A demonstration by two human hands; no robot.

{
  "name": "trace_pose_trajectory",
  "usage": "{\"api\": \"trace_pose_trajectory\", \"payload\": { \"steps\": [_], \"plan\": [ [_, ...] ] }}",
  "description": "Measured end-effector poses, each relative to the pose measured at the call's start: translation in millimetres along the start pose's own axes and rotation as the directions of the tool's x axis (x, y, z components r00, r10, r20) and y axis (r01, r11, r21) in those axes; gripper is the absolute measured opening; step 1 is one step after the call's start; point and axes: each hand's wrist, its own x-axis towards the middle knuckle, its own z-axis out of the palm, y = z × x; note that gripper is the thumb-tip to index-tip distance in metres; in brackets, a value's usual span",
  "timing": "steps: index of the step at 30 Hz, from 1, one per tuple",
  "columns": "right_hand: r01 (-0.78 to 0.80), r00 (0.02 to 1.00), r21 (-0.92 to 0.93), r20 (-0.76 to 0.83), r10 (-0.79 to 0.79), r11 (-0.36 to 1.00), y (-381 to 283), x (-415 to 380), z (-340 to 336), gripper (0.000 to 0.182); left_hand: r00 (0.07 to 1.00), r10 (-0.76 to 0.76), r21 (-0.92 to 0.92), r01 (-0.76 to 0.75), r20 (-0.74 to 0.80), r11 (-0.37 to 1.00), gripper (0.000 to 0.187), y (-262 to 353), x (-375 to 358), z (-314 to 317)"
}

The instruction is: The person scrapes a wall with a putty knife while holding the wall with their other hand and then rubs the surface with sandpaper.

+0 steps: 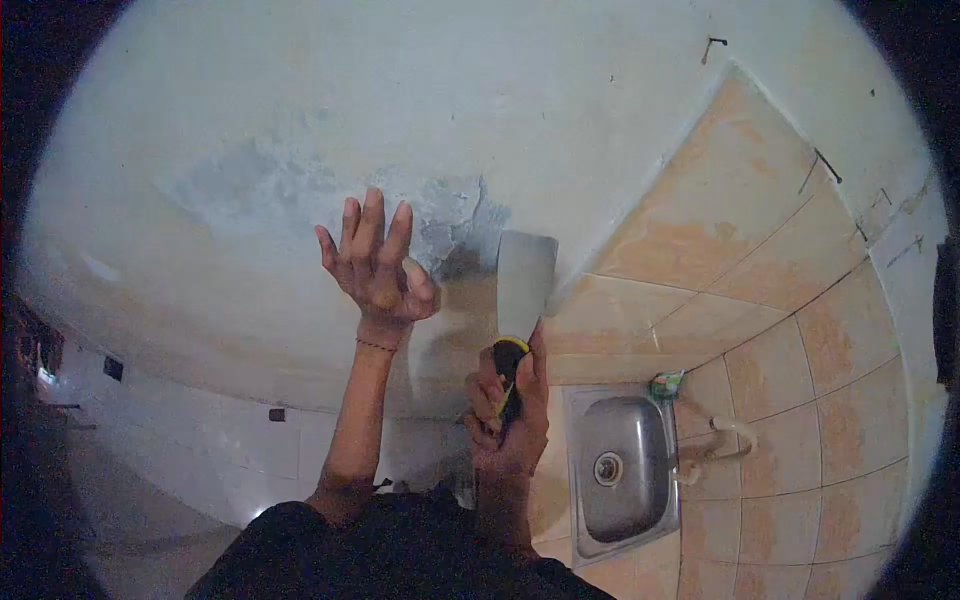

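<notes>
My left hand [378, 275] is raised in front of the wall, its fingers spread and pointing up, with a thin dark cord around the wrist. Just beyond its fingertips lies a grey, peeling patch [445, 215] of paint with a ragged cracked edge. My right hand [508, 405] is wrapped round the black-and-yellow handle of a putty knife [527, 285]. The wide metal blade points upward, close to the right end of the bare patch, and its broad edge overlaps the wall in this view.
A stainless steel sink [622, 470] is set in the counter at lower right, with a small green-and-white packet [667, 384] at its corner. Beside it a pale tap [735, 435] comes off the tiled wall [800, 400]. A bent nail [716, 43] sticks out of the upper wall.
</notes>
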Motion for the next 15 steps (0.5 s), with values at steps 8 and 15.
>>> {"api": "trace_pose_trajectory", "payload": {
  "steps": [8,15],
  "plan": [
    [0.005,1.0,0.012,0.017,-0.005,1.0,0.3,2.6,-5.1,0.056,1.0,0.006,-0.006,-0.006,0.012,1.0,0.052,-1.5,0.2,-0.4],
    [0.035,0.99,0.074,0.132,-0.045,0.997,1.8,9.8,-6.7,0.056,1.0,-0.005,-0.019,0.006,0.029,1.0,0.051,-1.0,1.0,-1.3]
  ]
}}
